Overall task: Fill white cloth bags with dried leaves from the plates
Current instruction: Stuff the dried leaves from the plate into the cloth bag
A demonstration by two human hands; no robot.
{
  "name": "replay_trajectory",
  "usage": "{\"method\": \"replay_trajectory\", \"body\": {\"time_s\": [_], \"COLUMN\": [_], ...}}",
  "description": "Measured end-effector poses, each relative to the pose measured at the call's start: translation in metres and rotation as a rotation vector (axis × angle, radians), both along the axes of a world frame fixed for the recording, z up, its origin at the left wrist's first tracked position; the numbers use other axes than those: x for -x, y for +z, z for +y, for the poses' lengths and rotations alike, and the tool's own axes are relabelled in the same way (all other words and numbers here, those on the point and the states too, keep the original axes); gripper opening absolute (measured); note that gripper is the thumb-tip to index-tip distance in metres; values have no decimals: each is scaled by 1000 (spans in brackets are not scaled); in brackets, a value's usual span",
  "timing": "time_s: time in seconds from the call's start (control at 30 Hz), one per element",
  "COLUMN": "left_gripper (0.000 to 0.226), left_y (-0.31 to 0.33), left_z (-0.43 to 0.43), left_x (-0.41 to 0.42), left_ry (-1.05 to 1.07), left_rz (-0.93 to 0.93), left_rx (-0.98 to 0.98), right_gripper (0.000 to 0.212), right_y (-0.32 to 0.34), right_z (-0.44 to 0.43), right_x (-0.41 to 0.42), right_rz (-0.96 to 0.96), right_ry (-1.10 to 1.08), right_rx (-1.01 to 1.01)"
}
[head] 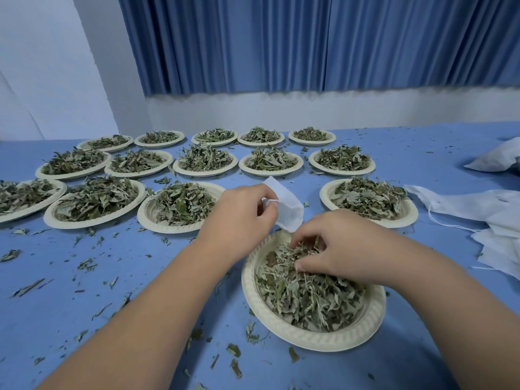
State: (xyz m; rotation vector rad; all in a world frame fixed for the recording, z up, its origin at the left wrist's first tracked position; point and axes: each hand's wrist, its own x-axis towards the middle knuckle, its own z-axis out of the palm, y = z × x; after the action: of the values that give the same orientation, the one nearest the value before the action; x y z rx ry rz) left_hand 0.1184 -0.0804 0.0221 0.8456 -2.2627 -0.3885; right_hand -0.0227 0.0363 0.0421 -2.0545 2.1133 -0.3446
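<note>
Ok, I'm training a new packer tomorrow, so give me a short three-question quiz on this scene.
1. True or false: the left hand holds a white bag.
2. Where does the right hand gather leaves? A: the nearest plate. B: a back-row plate. C: a basket.
3. Fill in: the spare bags lie on the ___ side of the table.
Key: 1 true; 2 A; 3 right.
</note>
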Motion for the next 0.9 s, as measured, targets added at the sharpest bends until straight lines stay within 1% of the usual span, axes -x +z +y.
{"method": "replay_trajectory", "body": {"time_s": [0.13, 0.3, 0.47, 0.57, 0.63, 0.83, 0.9], "left_gripper": [17, 13, 13, 14, 16, 19, 20], "left_y": [-1, -1, 0, 1, 2, 6, 7], "left_z": [0, 2, 2, 3, 5, 11, 11], "left_x": [0, 1, 1, 0, 0, 0, 0], "left_ry": [-28, -41, -27, -21, -21, -16, -23], "left_rz": [-8, -34, -26, -5, -25, -37, -37], "left_rx": [-18, -24, 50, 93, 120, 155, 153], "right_gripper": [24, 12, 9, 9, 9, 7, 6], "right_y": [-1, 0, 6, 11, 13, 16, 16], "right_z": [0, 1, 3, 5, 6, 9, 8], "right_x": [-2, -2, 0, 2, 3, 5, 4], "right_rz": [20, 3, -91, -183, -224, -293, -269], "right_ry": [22, 30, 32, 18, 1, -84, -119], "right_rx": [33, 72, 140, 173, 210, 339, 376]}}
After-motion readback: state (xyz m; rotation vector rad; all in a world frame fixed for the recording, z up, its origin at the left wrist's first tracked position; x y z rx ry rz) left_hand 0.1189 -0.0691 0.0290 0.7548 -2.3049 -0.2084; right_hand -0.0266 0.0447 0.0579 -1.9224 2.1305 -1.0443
